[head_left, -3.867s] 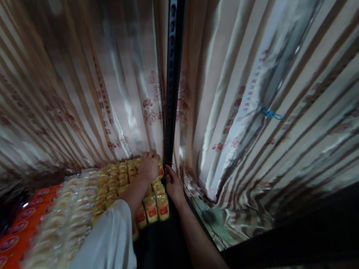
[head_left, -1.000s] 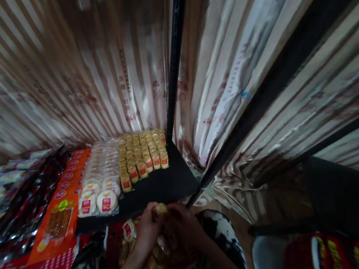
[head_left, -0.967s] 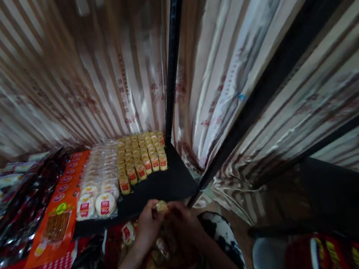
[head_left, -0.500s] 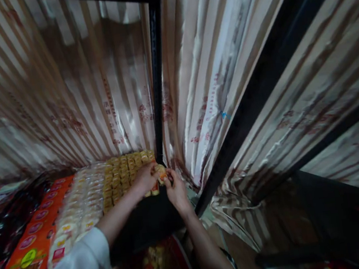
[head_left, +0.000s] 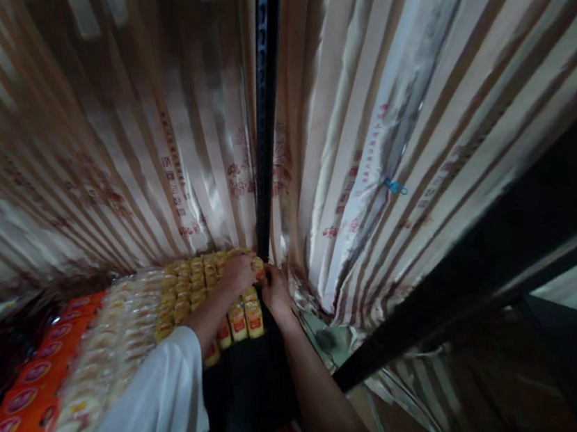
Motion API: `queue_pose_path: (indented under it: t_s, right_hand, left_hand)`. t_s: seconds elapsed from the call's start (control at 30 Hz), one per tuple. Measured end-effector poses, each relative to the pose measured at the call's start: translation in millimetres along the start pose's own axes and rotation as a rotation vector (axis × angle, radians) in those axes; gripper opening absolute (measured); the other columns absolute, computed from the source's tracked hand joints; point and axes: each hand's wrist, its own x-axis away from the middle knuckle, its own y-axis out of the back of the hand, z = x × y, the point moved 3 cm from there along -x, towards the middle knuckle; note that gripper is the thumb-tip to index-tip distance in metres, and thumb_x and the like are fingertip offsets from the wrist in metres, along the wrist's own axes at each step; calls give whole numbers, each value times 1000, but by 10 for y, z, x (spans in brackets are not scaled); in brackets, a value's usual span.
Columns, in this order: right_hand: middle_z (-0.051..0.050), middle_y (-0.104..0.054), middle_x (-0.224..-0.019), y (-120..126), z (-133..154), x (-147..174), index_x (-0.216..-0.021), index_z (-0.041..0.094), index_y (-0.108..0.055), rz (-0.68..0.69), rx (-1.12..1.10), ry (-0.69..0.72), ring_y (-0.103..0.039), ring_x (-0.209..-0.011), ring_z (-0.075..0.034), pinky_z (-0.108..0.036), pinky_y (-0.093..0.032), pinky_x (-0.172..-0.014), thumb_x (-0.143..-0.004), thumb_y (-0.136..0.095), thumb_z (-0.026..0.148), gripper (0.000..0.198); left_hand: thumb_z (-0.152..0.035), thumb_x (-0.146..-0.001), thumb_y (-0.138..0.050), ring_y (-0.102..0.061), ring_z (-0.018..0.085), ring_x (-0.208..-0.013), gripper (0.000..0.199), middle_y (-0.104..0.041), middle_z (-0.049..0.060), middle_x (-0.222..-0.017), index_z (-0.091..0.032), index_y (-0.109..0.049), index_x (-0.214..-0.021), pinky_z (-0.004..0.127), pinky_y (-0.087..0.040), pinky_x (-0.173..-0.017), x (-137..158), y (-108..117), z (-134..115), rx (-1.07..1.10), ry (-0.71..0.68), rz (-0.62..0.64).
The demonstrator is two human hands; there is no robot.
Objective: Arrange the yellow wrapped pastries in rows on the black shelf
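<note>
Small yellow snack packet [head_left: 258,267] wedged at the far right end of the shelf [head_left: 247,389], right against the foot of the black perforated upright post [head_left: 263,121]; too blurred and too covered to tell its long axis or facing. Left hand [head_left: 237,273] curled over it from 9 o'clock, fingers closed down on the packet and on the yellow packet rows [head_left: 197,290] beneath. Right hand [head_left: 275,291] pressed in from 5 o'clock, fingers bent toward the same packet, just beside the post; how firmly gripped, cannot tell. White sleeve [head_left: 145,423] on the left forearm, bare right forearm. Rows run lengthwise toward 12 o'clock, front packets standing upright with red labels [head_left: 253,318] facing the viewer. At 9 o'clock of these, clear-wrapped round cakes [head_left: 100,358], then an orange carton [head_left: 13,418]. Striped satin curtain [head_left: 388,127] behind and to the right of the post
</note>
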Motion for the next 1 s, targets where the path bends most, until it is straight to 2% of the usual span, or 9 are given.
queue_pose_path:
  t_s: [0.23,0.47,0.67,0.9,1.0]
  right_hand:
    - [-8,-65,-99,-237,-204,-26,-106,17,-59,26,26,-66,-58,-93,-20,-33,-44,-86,-76,-43,12,34]
    - [-8,-65,-107,-254,-175,-39,-113,19,-59,66,144,-49,-58,-99,-20,-34,-41,-91,-80,-45,18,36]
    - [-8,-68,-99,-257,-209,-58,-111,15,-59,67,5,-78,-62,-90,-19,-30,-47,-82,-79,-48,19,35]
    - [-8,-68,-102,-309,-308,-83,-106,16,-62,64,-28,-45,-61,-96,-20,-34,-46,-89,-78,-48,18,31]
    - [-8,-68,-103,-329,-315,-93,-111,16,-59,42,-119,-56,-62,-96,-20,-33,-46,-89,-77,-49,17,36]
  left_hand:
    - [-6,-74,-45,-53,20,-107,41,-63,9,-110,-17,-64,-108,28,-40,-94,-59,-130,87,-83,-83,50]
    - [-6,-72,-47,-53,20,-100,31,-63,10,-102,-13,-67,-94,29,-41,-91,-97,-177,151,-70,-158,20]
    - [-2,-72,-44,-53,18,-99,30,-63,11,-102,-11,-67,-89,26,-39,-93,-104,-207,171,-68,-200,10]
    - [-3,-68,-45,-54,20,-100,27,-63,11,-98,-11,-66,-82,31,-41,-93,-109,-218,169,-94,-216,73]
    - [-3,-68,-44,-54,20,-99,28,-64,12,-98,-10,-67,-83,31,-42,-92,-107,-221,160,-84,-207,63]
